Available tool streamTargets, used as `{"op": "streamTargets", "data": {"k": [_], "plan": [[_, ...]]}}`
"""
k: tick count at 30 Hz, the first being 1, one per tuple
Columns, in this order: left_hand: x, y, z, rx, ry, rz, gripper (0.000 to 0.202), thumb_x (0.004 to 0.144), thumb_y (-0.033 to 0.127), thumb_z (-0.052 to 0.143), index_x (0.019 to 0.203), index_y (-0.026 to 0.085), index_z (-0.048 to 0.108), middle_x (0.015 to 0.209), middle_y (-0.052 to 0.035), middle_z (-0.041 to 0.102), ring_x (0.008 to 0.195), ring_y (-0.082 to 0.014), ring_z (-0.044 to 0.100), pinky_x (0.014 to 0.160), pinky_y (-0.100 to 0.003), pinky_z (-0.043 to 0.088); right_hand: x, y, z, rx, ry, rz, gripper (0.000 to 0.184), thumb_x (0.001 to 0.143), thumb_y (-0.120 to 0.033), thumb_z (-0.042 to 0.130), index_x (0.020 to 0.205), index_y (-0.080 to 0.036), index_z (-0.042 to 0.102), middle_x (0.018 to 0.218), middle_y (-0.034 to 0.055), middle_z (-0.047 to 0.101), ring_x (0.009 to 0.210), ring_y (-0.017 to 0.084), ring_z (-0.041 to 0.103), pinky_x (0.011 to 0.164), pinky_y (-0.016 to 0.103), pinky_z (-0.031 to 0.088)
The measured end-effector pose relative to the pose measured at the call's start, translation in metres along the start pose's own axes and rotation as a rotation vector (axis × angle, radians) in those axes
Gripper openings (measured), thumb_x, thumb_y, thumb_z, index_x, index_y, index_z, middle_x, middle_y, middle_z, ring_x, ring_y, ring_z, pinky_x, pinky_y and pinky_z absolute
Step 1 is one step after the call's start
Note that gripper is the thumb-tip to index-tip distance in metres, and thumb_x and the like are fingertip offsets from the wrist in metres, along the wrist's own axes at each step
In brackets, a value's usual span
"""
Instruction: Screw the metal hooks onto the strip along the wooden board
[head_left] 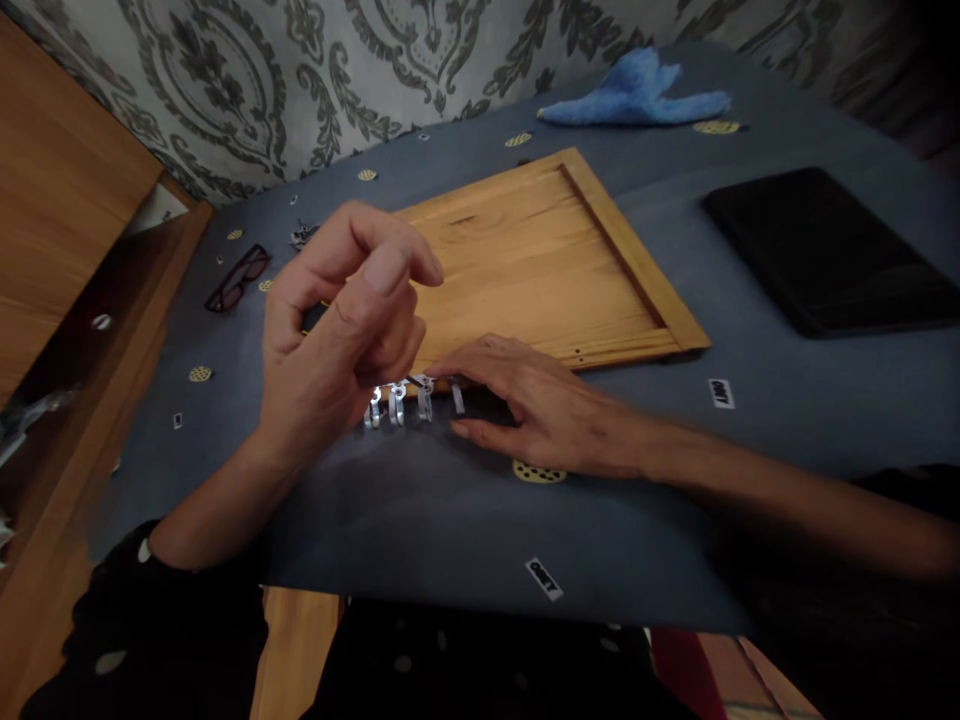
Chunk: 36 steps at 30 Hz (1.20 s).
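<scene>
My left hand [345, 310] is raised in front of the wooden board, its fingers curled and its thumb pressed to the index finger. A bit of something black and yellow shows by the curl of this hand; whether the hand holds it, I cannot tell. My right hand [517, 400] lies at the near edge of the framed wooden board [517, 260], fingers stretched out and thumb apart. Its fingertips reach a row of several shiny metal hooks [397, 405] along that edge. Part of the row is hidden under the hands.
A black tablet [832, 250] lies at the right, and a blue cloth [634, 95] is bunched at the back. Glasses [238, 278] and a small metal piece [303, 235] lie at the left on the dark tablecloth [450, 530]. Wooden furniture [67, 180] borders the left side.
</scene>
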<state>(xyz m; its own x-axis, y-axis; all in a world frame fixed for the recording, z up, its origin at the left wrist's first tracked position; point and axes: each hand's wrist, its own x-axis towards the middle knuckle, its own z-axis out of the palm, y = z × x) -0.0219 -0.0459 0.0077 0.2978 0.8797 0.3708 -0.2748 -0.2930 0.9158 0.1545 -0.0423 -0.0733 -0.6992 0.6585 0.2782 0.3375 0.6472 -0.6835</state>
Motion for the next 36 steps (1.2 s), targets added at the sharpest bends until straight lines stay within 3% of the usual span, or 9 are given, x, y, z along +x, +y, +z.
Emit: {"op": "streamTargets", "data": {"k": [6,17,21,24,26,30,36], "plan": [[0.0009,-0.0037,-0.0004,-0.023,-0.024,0.054,0.023,0.097,0.024,0.057,0.079,0.015,0.066,0.047,0.0089,0.026,0.035,-0.0025,0.015,0.035,-0.017,0.016,0.0,0.0,0.0005,0.003,0.001,-0.001,0.035,0.092,-0.032,0.061,0.124,-0.018,0.062,0.117,0.0117,0.069,0.11,0.028,0.061,0.098,0.048,0.046],[0.0005,-0.005,0.0001,0.059,-0.019,0.023,0.024,0.096,0.03,0.059,0.077,0.018,0.067,0.047,0.0082,0.027,0.035,-0.0031,0.012,0.036,-0.02,0.017,0.0002,0.0012,0.0017,0.001,0.008,-0.011,0.036,0.091,-0.031,0.061,0.124,-0.017,0.06,0.118,0.0114,0.07,0.109,0.028,0.061,0.097,0.047,0.046],[0.0014,-0.0023,-0.0004,0.119,-0.073,-0.035,0.035,0.092,0.05,0.063,0.074,0.02,0.064,0.044,0.009,0.022,0.032,-0.0041,0.013,0.035,-0.022,0.018,-0.0014,0.0013,0.0013,0.009,0.008,-0.012,0.035,0.092,-0.033,0.061,0.124,-0.019,0.06,0.119,0.0106,0.069,0.11,0.028,0.06,0.099,0.048,0.046],[0.003,0.0,-0.0024,0.116,-0.136,-0.11,0.047,0.092,0.063,0.055,0.075,0.021,0.064,0.041,0.0086,0.021,0.03,-0.0051,0.013,0.035,-0.023,0.019,-0.0015,0.0001,0.0001,0.011,-0.005,0.0,0.034,0.092,-0.032,0.06,0.123,-0.018,0.06,0.118,0.0107,0.069,0.11,0.028,0.06,0.099,0.048,0.045],[0.0043,0.0002,-0.0046,0.109,-0.141,-0.131,0.047,0.094,0.061,0.052,0.075,0.021,0.065,0.041,0.0084,0.022,0.031,-0.0049,0.012,0.035,-0.022,0.018,-0.0009,-0.0006,-0.0005,0.014,-0.011,0.002,0.032,0.092,-0.032,0.06,0.121,-0.019,0.061,0.117,0.0103,0.069,0.11,0.028,0.06,0.099,0.048,0.045],[0.0067,-0.0024,-0.0079,0.073,-0.144,-0.094,0.032,0.096,0.044,0.054,0.077,0.021,0.066,0.042,0.0085,0.023,0.03,-0.0043,0.011,0.036,-0.021,0.017,0.0006,-0.0013,-0.0008,0.02,-0.007,0.008,0.031,0.091,-0.03,0.061,0.12,-0.019,0.062,0.115,0.0102,0.069,0.108,0.027,0.06,0.098,0.046,0.046],[0.0078,-0.002,-0.0052,0.072,-0.087,-0.087,0.021,0.096,0.03,0.053,0.083,0.019,0.066,0.043,0.0069,0.034,0.032,-0.0052,0.019,0.037,-0.02,0.022,0.0012,-0.0024,-0.001,0.009,-0.015,0.006,0.032,0.09,-0.026,0.061,0.121,-0.017,0.062,0.117,0.0123,0.069,0.109,0.028,0.061,0.097,0.047,0.046]]}}
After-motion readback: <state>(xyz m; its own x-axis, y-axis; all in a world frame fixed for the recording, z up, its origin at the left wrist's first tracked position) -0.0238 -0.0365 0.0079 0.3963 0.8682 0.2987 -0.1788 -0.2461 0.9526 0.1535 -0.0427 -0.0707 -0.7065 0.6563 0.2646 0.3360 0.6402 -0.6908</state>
